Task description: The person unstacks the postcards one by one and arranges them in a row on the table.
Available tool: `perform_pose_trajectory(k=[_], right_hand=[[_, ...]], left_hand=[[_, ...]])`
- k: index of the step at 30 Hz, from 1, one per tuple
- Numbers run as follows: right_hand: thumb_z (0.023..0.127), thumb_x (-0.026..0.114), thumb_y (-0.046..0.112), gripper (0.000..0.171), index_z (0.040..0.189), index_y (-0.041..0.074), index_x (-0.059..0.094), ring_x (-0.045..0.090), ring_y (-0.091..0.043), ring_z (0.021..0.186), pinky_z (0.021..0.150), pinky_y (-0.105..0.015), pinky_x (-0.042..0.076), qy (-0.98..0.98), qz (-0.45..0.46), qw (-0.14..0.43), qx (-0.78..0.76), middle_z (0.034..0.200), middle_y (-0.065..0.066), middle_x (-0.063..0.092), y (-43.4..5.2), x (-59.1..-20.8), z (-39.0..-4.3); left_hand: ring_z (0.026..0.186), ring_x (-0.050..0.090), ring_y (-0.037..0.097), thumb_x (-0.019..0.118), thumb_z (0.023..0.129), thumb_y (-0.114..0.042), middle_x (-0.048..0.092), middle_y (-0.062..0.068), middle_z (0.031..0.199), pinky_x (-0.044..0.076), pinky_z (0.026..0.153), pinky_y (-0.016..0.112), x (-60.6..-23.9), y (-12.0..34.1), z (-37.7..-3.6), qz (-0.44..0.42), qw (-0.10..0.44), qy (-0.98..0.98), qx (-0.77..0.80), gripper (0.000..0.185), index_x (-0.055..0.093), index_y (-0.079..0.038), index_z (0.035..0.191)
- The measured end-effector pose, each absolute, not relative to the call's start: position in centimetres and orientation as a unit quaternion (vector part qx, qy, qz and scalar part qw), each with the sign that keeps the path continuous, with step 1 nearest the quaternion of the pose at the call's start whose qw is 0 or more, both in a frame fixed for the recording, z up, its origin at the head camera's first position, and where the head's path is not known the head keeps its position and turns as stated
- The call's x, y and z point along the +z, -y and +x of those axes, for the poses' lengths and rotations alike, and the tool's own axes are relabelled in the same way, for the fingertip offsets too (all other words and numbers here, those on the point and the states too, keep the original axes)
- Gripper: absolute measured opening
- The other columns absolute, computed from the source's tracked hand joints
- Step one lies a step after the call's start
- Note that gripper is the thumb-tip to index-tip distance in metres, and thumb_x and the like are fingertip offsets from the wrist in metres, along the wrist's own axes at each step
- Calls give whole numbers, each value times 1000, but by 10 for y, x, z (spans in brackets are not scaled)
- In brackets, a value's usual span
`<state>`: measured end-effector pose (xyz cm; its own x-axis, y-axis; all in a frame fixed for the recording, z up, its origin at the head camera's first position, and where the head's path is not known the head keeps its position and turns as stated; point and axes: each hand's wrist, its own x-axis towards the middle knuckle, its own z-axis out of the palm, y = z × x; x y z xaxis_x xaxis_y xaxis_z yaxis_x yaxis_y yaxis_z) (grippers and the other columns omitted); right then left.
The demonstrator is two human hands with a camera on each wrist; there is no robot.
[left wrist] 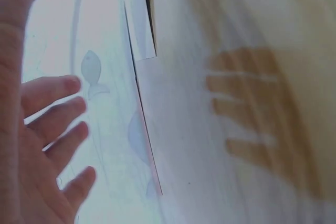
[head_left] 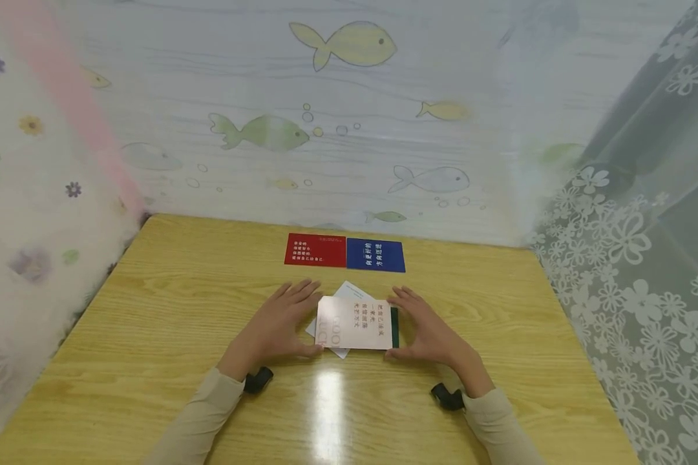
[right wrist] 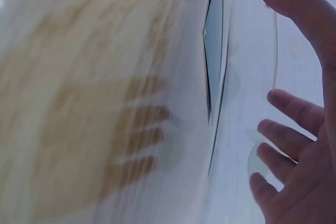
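On the left we see the left hand point(head_left: 276, 326), its grip closed on the left end of a pale pink card point(head_left: 346, 323), thumb at the near corner, fingers at the far one. Farther back on the desk point(head_left: 151, 310) lies a red card point(head_left: 316, 250). In the middle, we find the pink card over a white card point(head_left: 350, 290), partly hidden and askew. Beside the red one lies a blue card point(head_left: 376, 255). A green strip point(head_left: 395, 328) shows along the pink card's right edge, where we see the right hand point(head_left: 433, 329), its grip likewise closed on that end.

Table point(head_left: 378, 420) passable between sleeves point(head_left: 200, 413); pink card point(head_left: 349, 323) blocks ahead.
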<state>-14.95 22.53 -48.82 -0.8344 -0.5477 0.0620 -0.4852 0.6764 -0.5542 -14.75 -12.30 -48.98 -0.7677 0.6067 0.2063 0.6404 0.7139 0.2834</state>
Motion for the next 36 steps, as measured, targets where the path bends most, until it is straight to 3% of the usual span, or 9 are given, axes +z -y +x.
perform_pose_trajectory(k=[9,15,26,36], right_hand=[[63,97,43,105,149,9,49,17,-38,156,122,-65,22,-917,-294,-5,-268,164,-16,32,-228,-486,-147],[61,97,46,104,148,14,50,18,-34,156,120,-65,25,-919,-306,-49,-243,163,-14,36,-230,-482,-145],[61,97,44,105,149,10,50,20,-35,156,125,-60,20,-918,-316,-66,-232,162,-14,38,-233,-482,-142],[61,97,47,106,149,12,50,24,-39,153,119,-64,28,-920,-312,-62,-230,164,-9,36,-240,-484,-139]], left_hand=[[151,34,30,80,73,-61,41,12,161,28,124,51,-490,125,-147,-366,140,906,-162,102,48,-4,151],[151,35,31,80,72,-59,42,13,160,30,123,53,-490,126,-146,-377,167,897,-161,100,50,-2,149],[151,34,31,81,71,-60,43,13,159,26,124,53,-493,123,-145,-377,172,897,-156,101,50,-4,149],[152,33,30,78,72,-63,42,10,160,26,125,53,-494,115,-144,-364,153,907,-147,101,49,-6,151]])
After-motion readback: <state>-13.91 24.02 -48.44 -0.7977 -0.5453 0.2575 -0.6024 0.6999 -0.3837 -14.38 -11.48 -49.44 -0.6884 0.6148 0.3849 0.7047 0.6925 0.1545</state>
